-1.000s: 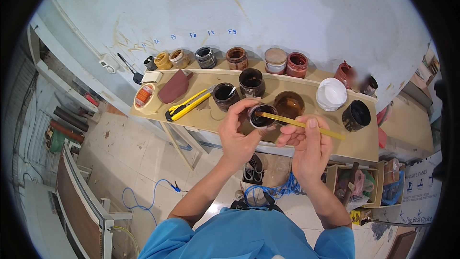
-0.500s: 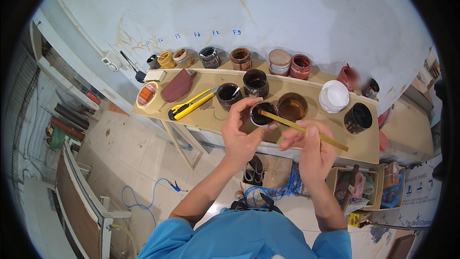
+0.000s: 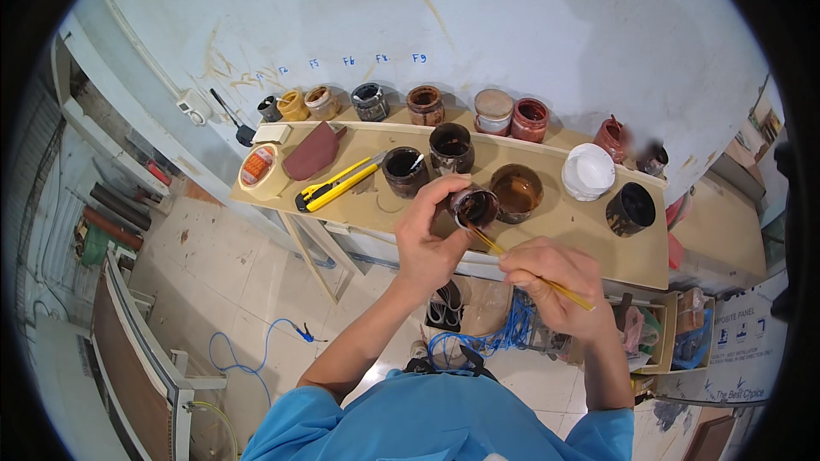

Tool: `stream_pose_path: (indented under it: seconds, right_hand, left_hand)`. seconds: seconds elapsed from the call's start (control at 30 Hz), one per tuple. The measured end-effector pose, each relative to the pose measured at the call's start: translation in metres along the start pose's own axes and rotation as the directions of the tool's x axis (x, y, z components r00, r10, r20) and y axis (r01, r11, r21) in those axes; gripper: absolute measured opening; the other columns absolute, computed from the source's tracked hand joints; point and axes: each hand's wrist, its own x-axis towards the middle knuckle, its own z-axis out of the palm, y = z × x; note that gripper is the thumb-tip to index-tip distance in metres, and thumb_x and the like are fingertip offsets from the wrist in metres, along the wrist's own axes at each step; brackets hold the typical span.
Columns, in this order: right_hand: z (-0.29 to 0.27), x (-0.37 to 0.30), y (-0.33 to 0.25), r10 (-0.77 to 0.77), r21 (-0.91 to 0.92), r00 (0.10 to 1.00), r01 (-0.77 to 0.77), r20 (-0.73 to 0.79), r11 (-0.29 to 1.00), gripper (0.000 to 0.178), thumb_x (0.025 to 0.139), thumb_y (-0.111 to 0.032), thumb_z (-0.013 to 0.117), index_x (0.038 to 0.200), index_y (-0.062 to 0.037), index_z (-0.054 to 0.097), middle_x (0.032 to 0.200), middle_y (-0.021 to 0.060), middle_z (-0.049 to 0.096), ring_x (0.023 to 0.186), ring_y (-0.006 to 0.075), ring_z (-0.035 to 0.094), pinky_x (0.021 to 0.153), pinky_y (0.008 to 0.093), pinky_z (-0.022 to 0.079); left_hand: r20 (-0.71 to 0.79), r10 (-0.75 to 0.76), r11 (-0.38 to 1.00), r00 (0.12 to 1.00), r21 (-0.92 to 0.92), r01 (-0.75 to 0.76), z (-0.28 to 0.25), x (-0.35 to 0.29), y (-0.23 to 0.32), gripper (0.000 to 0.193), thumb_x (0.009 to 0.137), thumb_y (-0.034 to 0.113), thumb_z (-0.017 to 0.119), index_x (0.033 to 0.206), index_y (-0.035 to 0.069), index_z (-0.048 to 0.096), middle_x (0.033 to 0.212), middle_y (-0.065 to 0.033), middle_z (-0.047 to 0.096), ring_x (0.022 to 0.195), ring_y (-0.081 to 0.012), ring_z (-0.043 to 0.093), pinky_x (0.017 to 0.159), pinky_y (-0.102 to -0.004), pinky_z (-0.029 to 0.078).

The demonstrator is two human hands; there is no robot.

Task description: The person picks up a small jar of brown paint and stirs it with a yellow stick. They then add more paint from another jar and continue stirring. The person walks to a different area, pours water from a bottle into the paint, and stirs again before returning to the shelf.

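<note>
My left hand is closed around a small cup with dark brown coating inside, its mouth tipped toward my right. In my right hand is a thin yellow stick, gripped partway along. Its far end reaches the cup's lower rim; whether the tip lies inside or just at the rim is hard to tell. Just behind the cup, on the shelf, stands a jar of amber-brown liquid. Two dark jars are beside it: one with a white-tipped stick, another farther back.
A yellow utility knife, a tape roll and a maroon piece lie on the shelf's left. To the right are a white tub and a black jar. Several paint jars line the wall. Blue hose coils below.
The cup has tilted toward my right. My right hand has moved down, turning the stick edge-on and lowering its tip to the cup's near rim.
</note>
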Motion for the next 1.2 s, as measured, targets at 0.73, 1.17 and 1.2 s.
stream_pose_path:
  seconds: [0.73, 1.17, 1.2]
  right_hand:
    - [-0.009, -0.008, 0.005, -0.232, -0.166, 0.966, 0.212, -0.116, 0.963, 0.020, 0.094, -0.011, 0.079, 0.111, -0.0011, 0.073, 0.090, 0.0149, 0.075, 0.070, 0.0281, 0.073, 0.060, 0.0356, 0.057]
    - [0.000, -0.002, 0.000, 0.109, -0.097, 0.967, -0.135, -0.232, 0.986, 0.011, 0.104, -0.005, 0.065, 0.110, 0.0005, 0.072, 0.084, 0.0121, 0.072, 0.068, 0.0225, 0.072, 0.064, 0.0307, 0.056]
    - [0.003, -0.001, 0.001, 0.142, -0.047, 0.960, -0.157, -0.242, 0.986, 0.014, 0.108, -0.008, 0.060, 0.112, 0.0020, 0.070, 0.085, 0.0123, 0.072, 0.068, 0.0204, 0.071, 0.064, 0.0301, 0.056]
  left_hand:
    - [-0.002, 0.060, 0.996, 0.998, 0.068, -0.060, 0.002, 0.002, 0.001, 0.061, 0.077, -0.017, 0.075, 0.134, 0.001, 0.064, 0.141, -0.0168, 0.065, 0.128, -0.0268, 0.066, 0.109, -0.0372, 0.053]
    - [0.053, 0.025, 0.995, 0.998, 0.095, -0.030, -0.002, 0.001, 0.000, 0.060, 0.083, -0.014, 0.081, 0.137, 0.001, 0.059, 0.147, -0.0186, 0.060, 0.130, -0.0244, 0.064, 0.113, -0.0381, 0.051]
    - [0.060, 0.037, 0.992, 0.997, 0.118, -0.044, -0.003, 0.001, 0.000, 0.060, 0.083, -0.014, 0.081, 0.136, 0.001, 0.059, 0.147, -0.0186, 0.060, 0.130, -0.0244, 0.064, 0.113, -0.0380, 0.052]
